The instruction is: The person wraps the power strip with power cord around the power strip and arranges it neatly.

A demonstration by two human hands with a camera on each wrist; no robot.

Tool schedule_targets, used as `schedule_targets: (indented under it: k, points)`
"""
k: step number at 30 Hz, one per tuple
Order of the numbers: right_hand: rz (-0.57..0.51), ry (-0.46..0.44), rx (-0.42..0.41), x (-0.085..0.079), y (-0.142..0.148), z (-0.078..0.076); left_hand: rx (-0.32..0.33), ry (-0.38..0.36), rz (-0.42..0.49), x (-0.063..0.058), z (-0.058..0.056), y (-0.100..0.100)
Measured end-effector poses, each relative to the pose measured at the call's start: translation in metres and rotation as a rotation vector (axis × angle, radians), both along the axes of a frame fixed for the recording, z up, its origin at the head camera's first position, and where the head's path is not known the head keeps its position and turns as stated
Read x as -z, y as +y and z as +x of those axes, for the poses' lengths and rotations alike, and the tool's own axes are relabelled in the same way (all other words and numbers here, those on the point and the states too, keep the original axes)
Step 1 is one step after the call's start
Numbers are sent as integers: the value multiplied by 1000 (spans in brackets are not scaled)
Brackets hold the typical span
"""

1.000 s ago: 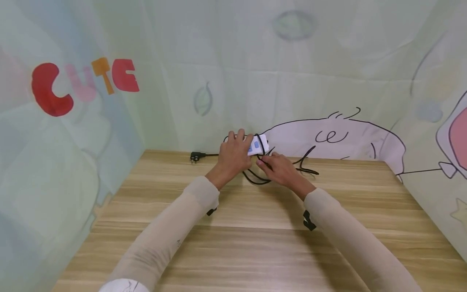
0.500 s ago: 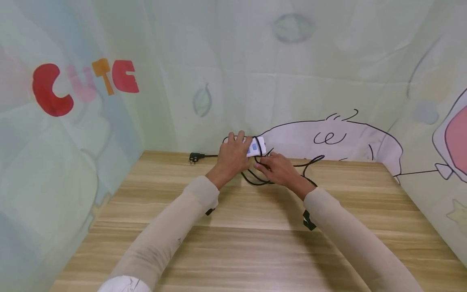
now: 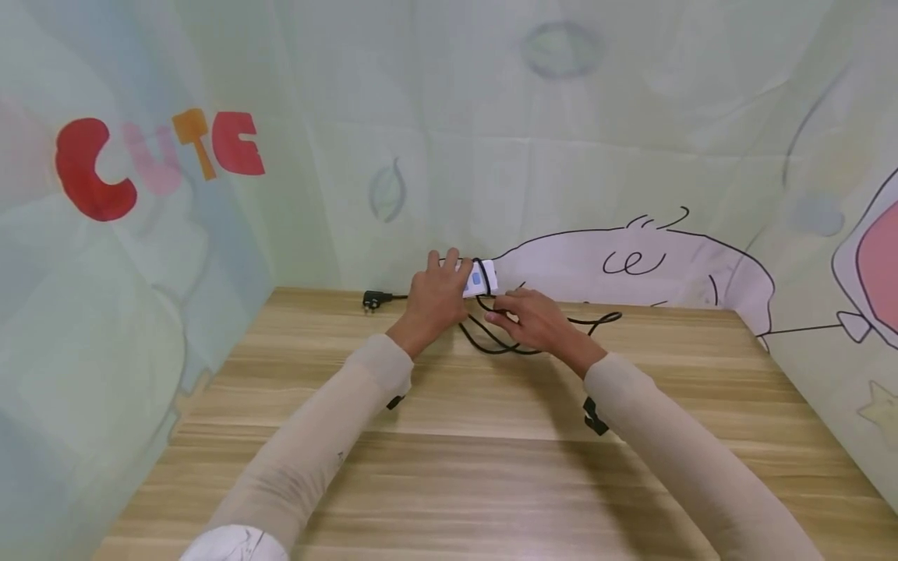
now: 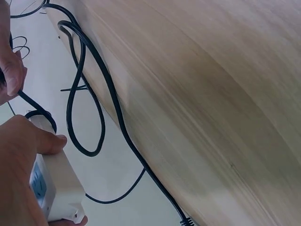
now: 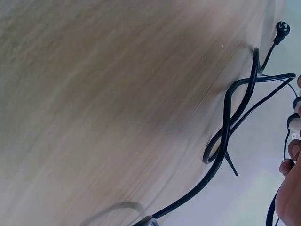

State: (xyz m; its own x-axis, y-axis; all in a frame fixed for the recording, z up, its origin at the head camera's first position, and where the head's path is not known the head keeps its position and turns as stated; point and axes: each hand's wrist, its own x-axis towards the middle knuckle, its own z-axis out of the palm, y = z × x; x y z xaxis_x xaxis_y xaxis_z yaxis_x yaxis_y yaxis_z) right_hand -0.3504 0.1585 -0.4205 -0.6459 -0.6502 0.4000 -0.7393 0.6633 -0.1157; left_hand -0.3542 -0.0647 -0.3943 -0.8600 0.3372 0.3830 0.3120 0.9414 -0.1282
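Observation:
My left hand (image 3: 436,300) grips a white power strip (image 3: 491,274) at the back of the table, its fingers over the top. In the left wrist view the thumb lies along the side of the strip, near its blue socket face (image 4: 39,182). A black power cord (image 3: 484,282) wraps around the strip's right end. Just to the right, my right hand (image 3: 536,318) pinches the cord between thumb and fingers. Loose loops of cord (image 4: 113,94) hang below the hands. The cord's black plug (image 3: 376,299) lies left of the left hand.
The wood-grain table (image 3: 449,483) ends at a printed cloth backdrop (image 3: 463,179) close behind the strip. Cloth also stands on both sides. A loop of cord trails out to the right of the right hand.
The left hand and power strip have shifted slightly left. The trailing cord at the right has swung into a different loop. The right hand keeps its pinch in nearly the same place.

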Motion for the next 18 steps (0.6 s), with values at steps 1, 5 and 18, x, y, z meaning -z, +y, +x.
schedule_targets:
  k: [1, 5, 18]
  points:
    - [5, -4, 3, -1, 0, 0, 1, 0, 0, 0, 0, -1]
    - [24, -29, 31, -4, 0, 3, 3, 12, -7, 2, -1, -2]
    - [44, -1, 15, -13, -5, 11, 9, 41, -16, 1, -1, -8]
